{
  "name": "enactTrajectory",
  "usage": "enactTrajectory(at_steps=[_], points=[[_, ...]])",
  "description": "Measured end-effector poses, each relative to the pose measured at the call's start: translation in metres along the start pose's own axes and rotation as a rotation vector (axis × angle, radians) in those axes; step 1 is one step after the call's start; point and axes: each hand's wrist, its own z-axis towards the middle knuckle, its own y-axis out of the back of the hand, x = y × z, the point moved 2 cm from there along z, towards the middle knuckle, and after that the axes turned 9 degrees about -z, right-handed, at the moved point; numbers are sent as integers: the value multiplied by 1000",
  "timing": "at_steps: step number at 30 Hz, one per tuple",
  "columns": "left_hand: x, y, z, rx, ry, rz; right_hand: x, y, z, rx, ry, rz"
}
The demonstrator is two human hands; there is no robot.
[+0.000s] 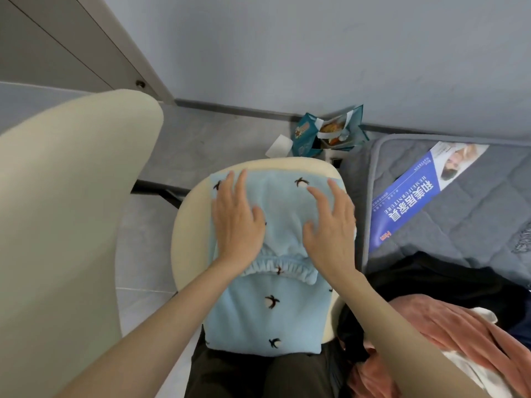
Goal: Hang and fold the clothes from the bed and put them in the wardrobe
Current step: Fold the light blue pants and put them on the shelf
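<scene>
Directly in front of me, the light blue fleece garment (pixel 273 317) with small dark bird figures lies folded on the cream chair seat (pixel 185 225), and its near edge comes over my dark trousers (pixel 258 374). The gathered elastic band (pixel 275 267) crosses the middle of it. My left grip (pixel 238 222) rests flat on the upper left part of the garment, fingers straight and a little spread, holding nothing. My right grip (pixel 330 225) lies on the upper right part in the same way, the palm down and the fingers relaxed, also not closed on anything. To the right is the bed (pixel 474 225) with a grey quilted cover, and a blue printed leaflet (pixel 416 196) lies on it. Nearer to me on the bed is a pile with a black garment (pixel 431 278), a pink cloth (pixel 459 334) and something white (pixel 482 314). On the floor (pixel 215 139) behind the seat stand teal bags (pixel 304 139) near the wall. At the left rises a second cream chair back (pixel 71 196).
</scene>
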Motion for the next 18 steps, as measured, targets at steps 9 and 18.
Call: enactTrajectory(at_steps=[9, 18], points=[[82, -54, 4, 357, -50, 460, -34, -68, 16, 343, 301, -376], [49, -27, 80, 585, -71, 593, -27, -43, 90, 522, 343, -441]])
